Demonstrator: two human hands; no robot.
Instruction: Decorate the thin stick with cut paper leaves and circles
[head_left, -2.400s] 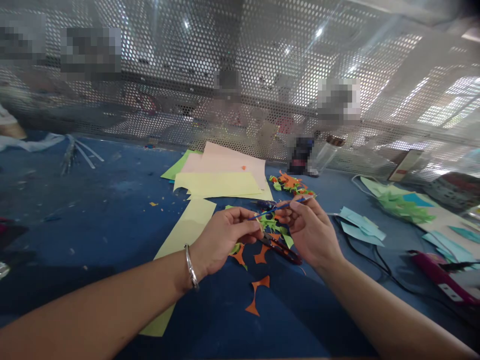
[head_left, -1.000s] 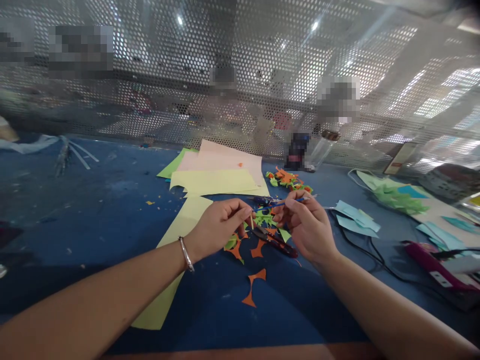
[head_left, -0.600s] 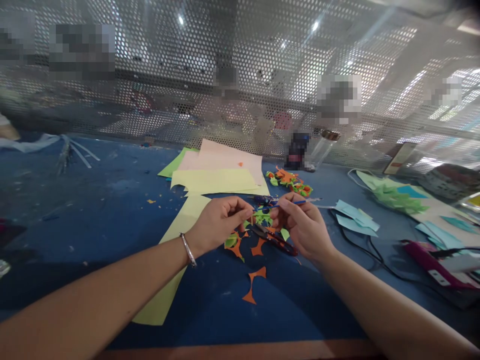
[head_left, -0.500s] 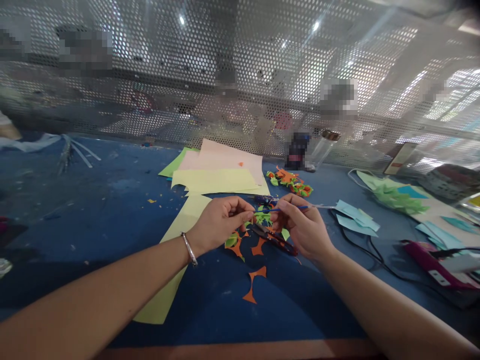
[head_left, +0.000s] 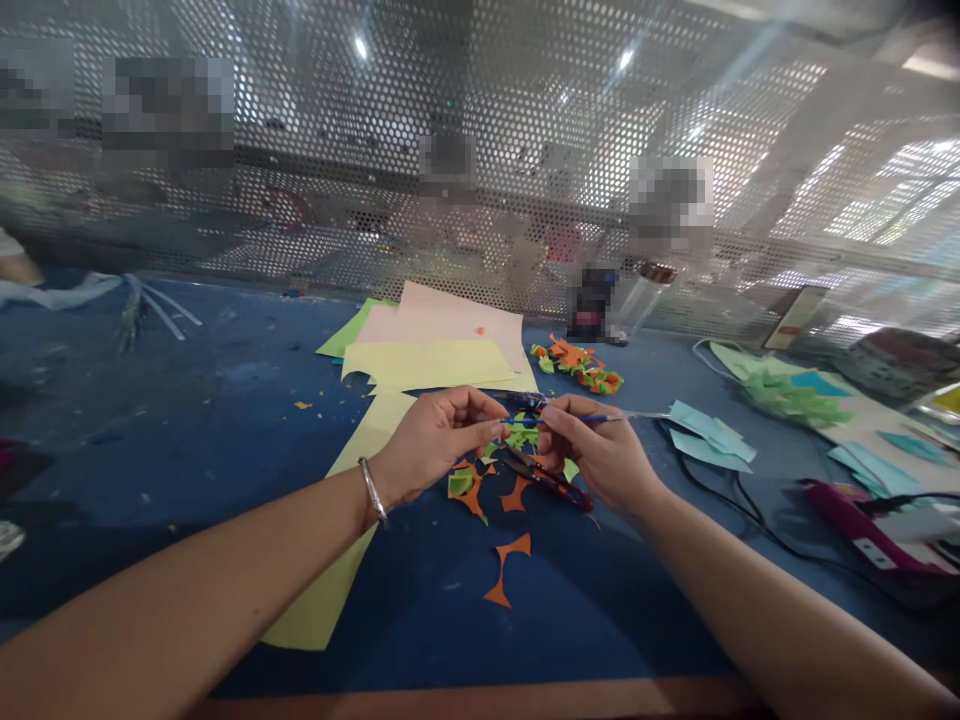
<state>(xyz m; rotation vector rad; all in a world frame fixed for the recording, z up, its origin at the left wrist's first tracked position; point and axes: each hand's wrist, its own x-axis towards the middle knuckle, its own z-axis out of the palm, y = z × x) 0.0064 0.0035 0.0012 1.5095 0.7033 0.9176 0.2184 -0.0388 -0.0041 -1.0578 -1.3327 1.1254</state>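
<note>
Your left hand (head_left: 439, 438) and right hand (head_left: 601, 455) pinch a slim blue rod (head_left: 523, 421), work seemingly unfinished; a cut orange paper scrap (head_left: 516, 547) already lies toward the bench's (head_left: 600, 620) near edge.

Glare at upper right whitens the blurry perforated panel (head_left: 510, 70) above the dim blue tabletop (head_left: 600, 620).

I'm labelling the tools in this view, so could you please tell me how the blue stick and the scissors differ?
The blue stick is thin and straight, while the scissors are broader, with dark blades and reddish handles. The blue stick is held in the right hand; the scissors lie on the table among paper scraps. Both are longer than wide.
</note>
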